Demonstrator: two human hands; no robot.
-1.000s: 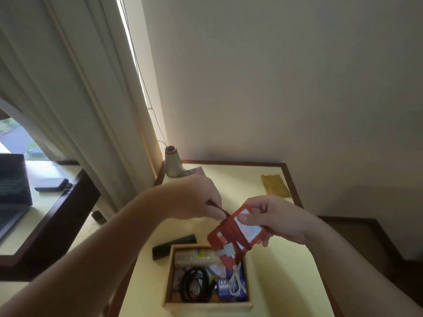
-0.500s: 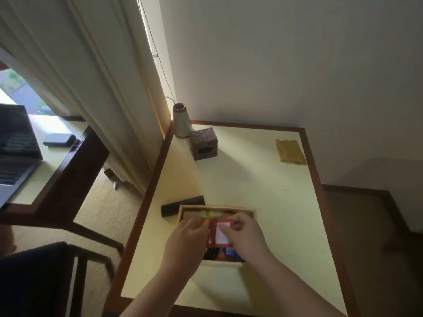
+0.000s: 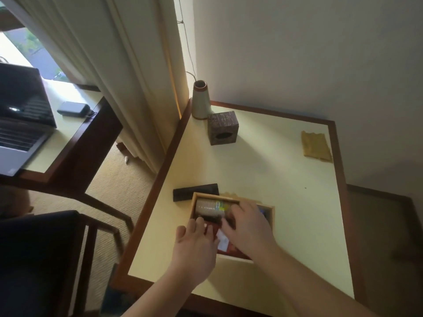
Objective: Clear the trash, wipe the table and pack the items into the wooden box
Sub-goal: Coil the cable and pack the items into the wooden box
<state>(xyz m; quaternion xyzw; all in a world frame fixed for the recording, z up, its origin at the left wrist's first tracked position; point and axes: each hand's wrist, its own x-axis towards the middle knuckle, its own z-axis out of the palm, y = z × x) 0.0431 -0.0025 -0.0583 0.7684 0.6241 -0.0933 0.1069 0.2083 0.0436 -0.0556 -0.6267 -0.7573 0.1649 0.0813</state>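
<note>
The wooden box (image 3: pixel 271 212) stands near the table's front left edge. A beige ribbed roll with a yellow-green label (image 3: pixel 207 207) lies along its far side. A red packet with a white label (image 3: pixel 222 243) lies in the box. My left hand (image 3: pixel 196 246) rests on the packet's left part with its fingers spread. Over the packet's right part, my right hand (image 3: pixel 249 228) presses down and hides most of the box's contents. A black bar (image 3: pixel 195 192) lies on the table (image 3: pixel 286 179), touching the box's far left corner.
A yellow cloth (image 3: pixel 316 146) lies at the far right edge. A brown cube holder (image 3: pixel 223 128) and a cone-shaped vase (image 3: pixel 200 100) stand at the far left corner. A dark chair (image 3: pixel 45 259) is at the left, and a second table holds a laptop (image 3: pixel 20 120) and a black case (image 3: pixel 73 109).
Both hands brought the red packet down from the air into the wooden box. They now lie on top of it. The camera tilted down and to the left.
</note>
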